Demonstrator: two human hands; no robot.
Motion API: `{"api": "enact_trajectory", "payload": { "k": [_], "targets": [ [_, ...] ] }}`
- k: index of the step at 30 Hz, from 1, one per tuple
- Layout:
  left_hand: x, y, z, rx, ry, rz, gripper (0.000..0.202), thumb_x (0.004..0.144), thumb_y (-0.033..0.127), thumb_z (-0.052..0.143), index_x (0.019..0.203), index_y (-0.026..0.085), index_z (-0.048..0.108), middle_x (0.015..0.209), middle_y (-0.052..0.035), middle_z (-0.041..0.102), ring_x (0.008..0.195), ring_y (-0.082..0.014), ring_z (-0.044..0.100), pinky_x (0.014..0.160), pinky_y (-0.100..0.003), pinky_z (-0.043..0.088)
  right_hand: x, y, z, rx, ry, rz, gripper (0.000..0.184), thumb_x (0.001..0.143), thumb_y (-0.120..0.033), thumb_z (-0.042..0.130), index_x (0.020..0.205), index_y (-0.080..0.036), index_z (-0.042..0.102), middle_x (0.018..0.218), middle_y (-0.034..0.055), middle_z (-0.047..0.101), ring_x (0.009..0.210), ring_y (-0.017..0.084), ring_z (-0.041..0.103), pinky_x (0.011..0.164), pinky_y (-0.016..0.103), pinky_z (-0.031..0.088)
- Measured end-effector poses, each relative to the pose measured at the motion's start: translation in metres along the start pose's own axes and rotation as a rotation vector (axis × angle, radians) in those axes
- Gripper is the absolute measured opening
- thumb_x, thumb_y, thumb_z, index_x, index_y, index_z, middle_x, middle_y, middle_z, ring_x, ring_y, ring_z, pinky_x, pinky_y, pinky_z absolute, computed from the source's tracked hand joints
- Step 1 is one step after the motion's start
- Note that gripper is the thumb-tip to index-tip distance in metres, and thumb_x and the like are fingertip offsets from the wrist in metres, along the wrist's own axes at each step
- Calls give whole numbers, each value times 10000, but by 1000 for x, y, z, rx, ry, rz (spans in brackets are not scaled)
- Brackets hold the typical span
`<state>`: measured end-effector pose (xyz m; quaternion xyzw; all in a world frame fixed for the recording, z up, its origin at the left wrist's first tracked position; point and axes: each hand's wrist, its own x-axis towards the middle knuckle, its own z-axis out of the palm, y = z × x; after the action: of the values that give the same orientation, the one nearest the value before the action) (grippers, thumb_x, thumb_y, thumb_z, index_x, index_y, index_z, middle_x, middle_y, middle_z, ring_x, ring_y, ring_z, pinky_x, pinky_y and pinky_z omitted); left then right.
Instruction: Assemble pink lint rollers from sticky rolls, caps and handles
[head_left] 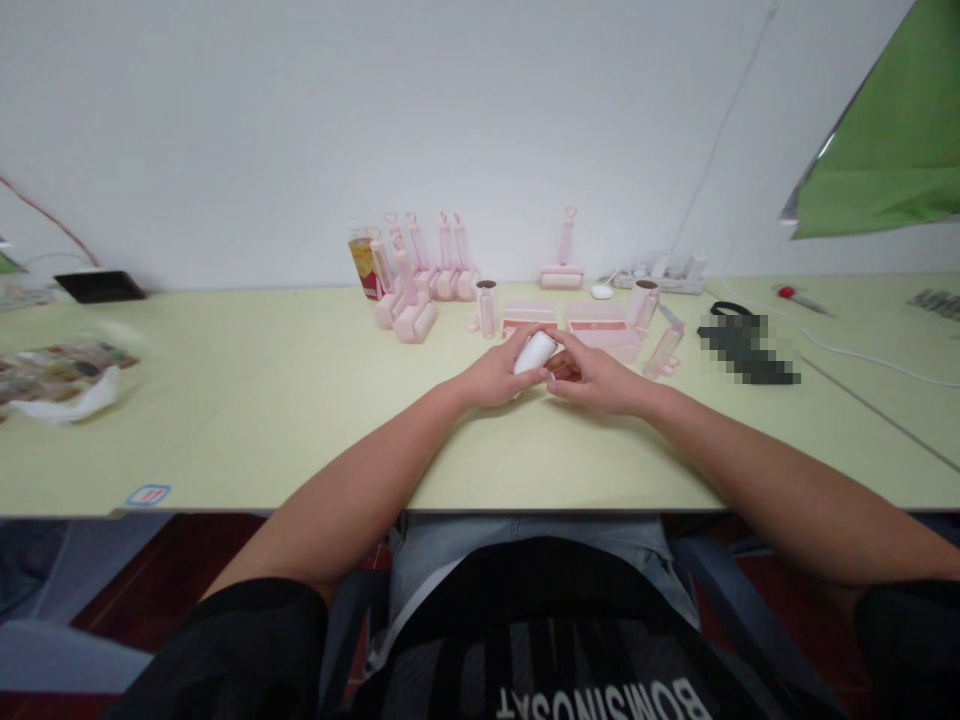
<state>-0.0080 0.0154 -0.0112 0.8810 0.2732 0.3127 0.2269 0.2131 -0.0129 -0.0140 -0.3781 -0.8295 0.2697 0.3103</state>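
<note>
My left hand (499, 374) is closed around a white roll (535, 352), which looks like a sticky-paper refill for a lint roller and is tilted above the table. Curled in from the other side, my right hand (589, 376) touches the roll's right end with its fingertips; its inner fingers are partly hidden. Just behind my hands lie two open pink cases (611, 345). Paper rolls with brown cores stand either side of them, a left roll (487, 286) and a right roll (645, 288). Right of my right hand leans a clear pink handle (664, 352).
Several pink lint rollers (415, 320) stand at the back left, beside a yellow-and-red carton (365, 268). Another pink lint roller (562, 275) is by the wall. A power strip (667, 282), a blurred dark object (750, 345) and a red-handled screwdriver (802, 297) lie rightward.
</note>
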Motion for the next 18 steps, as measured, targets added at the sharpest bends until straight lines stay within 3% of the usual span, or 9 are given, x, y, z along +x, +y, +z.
{"api": "enact_trajectory", "payload": {
  "k": [18],
  "targets": [
    [0, 0, 0, -2, 1, -1, 755, 849, 537, 593, 1481, 222, 326, 1411, -123, 503, 1196, -298, 545, 1011, -440, 427, 0, -3, -2, -18, -22, 9, 827, 776, -256, 697, 1499, -282, 296, 973, 39, 714, 786, 203, 661, 716, 326, 520]
  ]
}}
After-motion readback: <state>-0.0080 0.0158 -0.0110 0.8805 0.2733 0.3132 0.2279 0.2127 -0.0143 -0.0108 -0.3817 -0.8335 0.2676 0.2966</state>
